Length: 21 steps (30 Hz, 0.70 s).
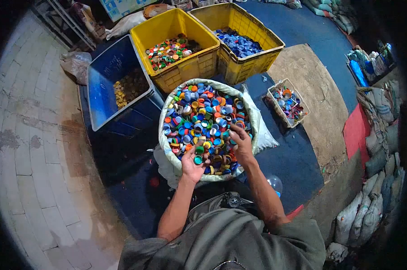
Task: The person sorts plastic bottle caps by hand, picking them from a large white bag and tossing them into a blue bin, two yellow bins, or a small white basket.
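A wide white sack [165, 143] with a rolled rim stands in front of me, filled with plastic bottle caps [203, 110] of many colours. My left hand [193, 167] is palm up over the sack's near side. Green bottle caps [198, 159] rest in its curled fingers. Over the near right part of the caps, my right hand [242, 145] has its fingers bent. A teal cap appears between its thumb and fingertips, though caps underneath make its edges hard to separate.
Behind the sack stand a blue bin [105, 96] with yellow and brown caps, a yellow bin [185, 74] with mixed caps and another yellow bin [250, 66] with blue caps. A small white basket [273, 98] sits at right. Filled sacks [372, 216] line the right edge.
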Motion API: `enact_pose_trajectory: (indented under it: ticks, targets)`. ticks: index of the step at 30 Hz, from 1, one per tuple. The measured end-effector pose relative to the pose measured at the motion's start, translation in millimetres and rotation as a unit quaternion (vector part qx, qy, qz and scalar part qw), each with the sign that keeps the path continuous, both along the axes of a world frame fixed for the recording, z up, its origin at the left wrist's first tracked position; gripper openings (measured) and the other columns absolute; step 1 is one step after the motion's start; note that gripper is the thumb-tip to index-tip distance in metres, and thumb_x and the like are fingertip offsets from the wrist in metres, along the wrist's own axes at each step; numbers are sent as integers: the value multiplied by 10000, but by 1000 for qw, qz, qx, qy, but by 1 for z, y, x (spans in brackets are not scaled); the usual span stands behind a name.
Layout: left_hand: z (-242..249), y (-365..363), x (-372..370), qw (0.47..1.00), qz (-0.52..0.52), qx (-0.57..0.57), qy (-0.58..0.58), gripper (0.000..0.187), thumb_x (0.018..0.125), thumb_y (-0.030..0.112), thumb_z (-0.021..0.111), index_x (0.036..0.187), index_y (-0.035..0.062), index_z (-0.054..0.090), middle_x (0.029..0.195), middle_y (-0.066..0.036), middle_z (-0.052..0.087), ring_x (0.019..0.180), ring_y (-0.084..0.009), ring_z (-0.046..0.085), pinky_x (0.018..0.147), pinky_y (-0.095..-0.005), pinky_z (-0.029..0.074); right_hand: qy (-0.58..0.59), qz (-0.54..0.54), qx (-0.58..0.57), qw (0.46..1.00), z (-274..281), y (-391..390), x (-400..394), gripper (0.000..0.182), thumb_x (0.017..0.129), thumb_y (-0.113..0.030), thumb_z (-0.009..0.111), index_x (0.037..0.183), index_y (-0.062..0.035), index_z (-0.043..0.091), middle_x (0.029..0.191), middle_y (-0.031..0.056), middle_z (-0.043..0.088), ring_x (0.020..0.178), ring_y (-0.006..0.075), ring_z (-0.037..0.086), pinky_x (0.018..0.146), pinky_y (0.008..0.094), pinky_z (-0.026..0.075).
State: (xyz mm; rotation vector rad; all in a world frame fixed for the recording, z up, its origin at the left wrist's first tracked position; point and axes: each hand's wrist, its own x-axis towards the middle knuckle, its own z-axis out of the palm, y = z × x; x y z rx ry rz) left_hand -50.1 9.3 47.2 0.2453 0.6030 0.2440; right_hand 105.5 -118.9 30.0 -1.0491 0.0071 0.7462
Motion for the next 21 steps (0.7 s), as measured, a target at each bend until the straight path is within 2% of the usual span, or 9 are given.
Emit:
enact_pose_trajectory:
  ticks: [5, 7, 12, 14, 16, 18, 19, 20, 21]
  targets:
    - [2, 0, 14, 1000, 30, -8, 0, 360, 925, 319, 453, 1150, 61, 566, 1059, -87, 623, 854, -205, 580, 743, -338, 457, 182, 31, 129, 974, 2, 1, -5, 438, 803, -129, 497, 1202, 52, 490, 1076, 169, 581, 996, 288, 586, 887, 402, 487]
    - [-3, 4, 19, 998, 43, -26, -41, 383, 925, 324, 456, 1144, 22, 545, 1066, -127, 611, 941, -253, 571, 836, -363, 455, 212, 15, 134, 968, 2, 8, -8, 450, 787, -126, 499, 1196, 60, 487, 1083, 184, 575, 997, 301, 583, 894, 406, 482]
    - [-8, 28, 42, 989, 109, -92, -34, 415, 907, 325, 500, 1110, -38, 498, 1073, -181, 572, 956, -292, 561, 914, -422, 450, 245, -13, 126, 961, 5, 35, -1, 493, 757, -110, 500, 1206, 87, 450, 1127, 214, 542, 986, 333, 580, 902, 419, 478]
    - [-12, 48, 61, 980, 141, -127, -55, 474, 878, 330, 542, 1115, -75, 471, 1078, -221, 550, 963, -325, 557, 922, -439, 450, 240, -10, 150, 959, -5, 57, 15, 426, 756, -101, 490, 1137, 89, 481, 1095, 212, 556, 947, 323, 589, 898, 421, 481]
    - [-3, 78, 88, 978, 157, -112, -74, 532, 870, 330, 553, 1136, -114, 429, 1040, -225, 543, 977, -352, 553, 926, -445, 469, 241, 4, 159, 957, 3, 92, 40, 384, 759, -100, 486, 1096, 84, 499, 1043, 206, 581, 920, 319, 596, 896, 419, 483]
    - [22, 127, 127, 980, 154, -95, -81, 598, 872, 383, 538, 1183, -108, 397, 1111, -227, 505, 1016, -352, 526, 922, -445, 471, 193, 36, 222, 955, 34, 141, 72, 212, 758, -109, 486, 892, 46, 539, 918, 190, 617, 896, 299, 610, 829, 394, 508]
    - [45, 152, 148, 980, 161, -79, -82, 634, 873, 425, 526, 1206, -96, 386, 1150, -226, 481, 1029, -340, 513, 918, -447, 467, 164, 43, 206, 964, 53, 172, 91, 142, 750, -124, 485, 762, 10, 532, 817, 150, 603, 768, 271, 593, 710, 369, 496]
    - [54, 179, 164, 976, 138, -32, -167, 670, 864, 473, 521, 1244, -62, 382, 1161, -213, 475, 1010, -330, 497, 903, -461, 449, 178, 78, 285, 939, 91, 191, 104, 123, 752, -133, 468, 688, -30, 484, 698, 89, 524, 624, 233, 496, 616, 347, 441]
    - [63, 205, 181, 962, 176, 13, -207, 686, 851, 506, 520, 1253, -36, 395, 1134, -185, 483, 992, -315, 465, 902, -479, 415, 194, 124, 394, 890, 82, 219, 131, 147, 708, -121, 467, 654, 15, 468, 625, 109, 453, 671, 242, 500, 807, 385, 465]
